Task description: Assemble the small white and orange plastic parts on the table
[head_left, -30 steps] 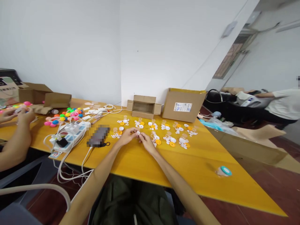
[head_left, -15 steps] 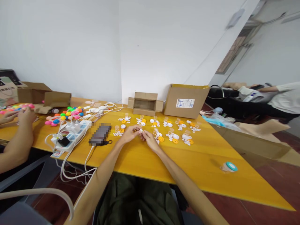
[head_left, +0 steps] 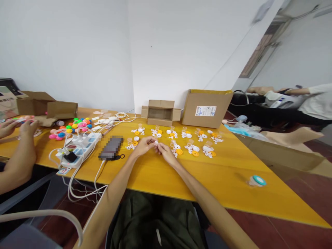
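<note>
Over the middle of the yellow table [head_left: 155, 176], my left hand [head_left: 145, 146] and my right hand [head_left: 165, 153] meet, fingers pinched together. Between the fingertips shows a small white plastic part [head_left: 156, 142], held by both hands; its exact shape is too small to make out. Around and behind my hands lie several little groups of parts: orange discs [head_left: 178, 151], white discs [head_left: 195, 148], white cut-out pieces [head_left: 208, 154] and small clear cups [head_left: 190, 142]. One such group, with a white disc [head_left: 136, 138], is just left of my left hand.
An open cardboard box [head_left: 160, 116] and a larger labelled carton [head_left: 206, 109] stand at the back. A power strip [head_left: 80, 148], a pixelated device [head_left: 111, 148] and colourful balls [head_left: 77, 125] are leftward, near a co-worker's hands [head_left: 27, 127]. A teal-lidded jar [head_left: 258, 181] sits at right.
The view has shifted slightly. My hands stay together at nearly the same place, still pinching the small white part, which shows a little more. The co-worker's hands at left have moved.
</note>
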{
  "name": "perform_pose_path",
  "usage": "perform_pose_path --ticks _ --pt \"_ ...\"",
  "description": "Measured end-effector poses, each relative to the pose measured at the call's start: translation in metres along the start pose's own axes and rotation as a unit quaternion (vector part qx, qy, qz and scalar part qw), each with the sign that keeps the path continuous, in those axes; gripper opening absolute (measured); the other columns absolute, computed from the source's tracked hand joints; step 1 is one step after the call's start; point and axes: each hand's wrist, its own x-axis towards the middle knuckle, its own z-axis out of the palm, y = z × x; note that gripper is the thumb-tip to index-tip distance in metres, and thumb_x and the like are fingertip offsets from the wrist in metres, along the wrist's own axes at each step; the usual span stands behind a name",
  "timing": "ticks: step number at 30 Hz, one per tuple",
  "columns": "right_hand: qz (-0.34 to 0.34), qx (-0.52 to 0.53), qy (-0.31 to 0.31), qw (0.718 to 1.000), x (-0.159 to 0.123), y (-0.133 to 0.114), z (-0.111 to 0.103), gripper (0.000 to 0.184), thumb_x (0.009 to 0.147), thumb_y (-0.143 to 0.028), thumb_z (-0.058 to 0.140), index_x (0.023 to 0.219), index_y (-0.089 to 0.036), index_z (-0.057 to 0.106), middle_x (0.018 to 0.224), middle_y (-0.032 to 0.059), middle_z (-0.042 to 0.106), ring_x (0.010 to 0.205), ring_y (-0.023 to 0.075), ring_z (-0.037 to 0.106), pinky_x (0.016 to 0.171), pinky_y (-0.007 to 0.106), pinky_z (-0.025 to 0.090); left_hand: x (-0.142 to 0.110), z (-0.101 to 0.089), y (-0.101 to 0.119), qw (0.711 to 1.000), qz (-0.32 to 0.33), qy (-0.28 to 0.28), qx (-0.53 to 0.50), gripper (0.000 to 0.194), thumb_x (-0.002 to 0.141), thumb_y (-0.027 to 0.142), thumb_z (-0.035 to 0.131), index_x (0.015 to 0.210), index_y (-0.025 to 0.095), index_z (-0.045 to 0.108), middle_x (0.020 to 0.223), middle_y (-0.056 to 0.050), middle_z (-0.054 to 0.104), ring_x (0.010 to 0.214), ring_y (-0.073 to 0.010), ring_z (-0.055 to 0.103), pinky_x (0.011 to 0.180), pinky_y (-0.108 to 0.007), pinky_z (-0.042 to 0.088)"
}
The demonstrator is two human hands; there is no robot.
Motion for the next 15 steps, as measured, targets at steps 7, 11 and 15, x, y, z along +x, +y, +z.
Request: perform_pose_path --ticks 7,11,15 --pt "-0.004 0.009 -0.009 1.0 0.0005 -0.0007 0.0021 0.053 0.084 -0.076 0.056 0.078 -0.024 0.065 0.071 0.0008 0.067 0.062 0.0168 0.055 0.063 0.031 0.046 0.0017 -0.0015 -0.0028 1.0 -0.005 0.002 -0.024 0.041 0.081 0.055 0.075 0.09 0.015 0.072 0.076 -0.003 0.072 0.07 -0.015 0.065 0.073 -0.029 0.051" --pt "0.0 0.011 -0.001 1.0 0.001 0.0005 0.0017 0.054 0.084 -0.076 0.056 0.078 -0.024 0.066 0.068 0.0001 0.066 0.061 0.0164 0.055 0.062 0.031 0.046 0.0019 -0.0031 -0.0014 1.0 -0.01 0.001 -0.024 0.042 0.079 0.056 0.076 0.089 0.015 0.073 0.076 -0.004 0.072 0.072 -0.0161 0.066 0.074 -0.03 0.052" --pt "0.0 0.01 0.0 1.0 0.0008 -0.0001 0.001 0.053 0.085 -0.075 0.055 0.08 -0.024 0.066 0.069 0.0 0.065 0.062 0.0164 0.055 0.063 0.031 0.047 0.0012 -0.005 0.0006 1.0 -0.015 -0.006 -0.024 0.044 0.077 0.057 0.077 0.088 0.015 0.074 0.076 -0.004 0.073 0.073 -0.0175 0.067 0.076 -0.032 0.053"
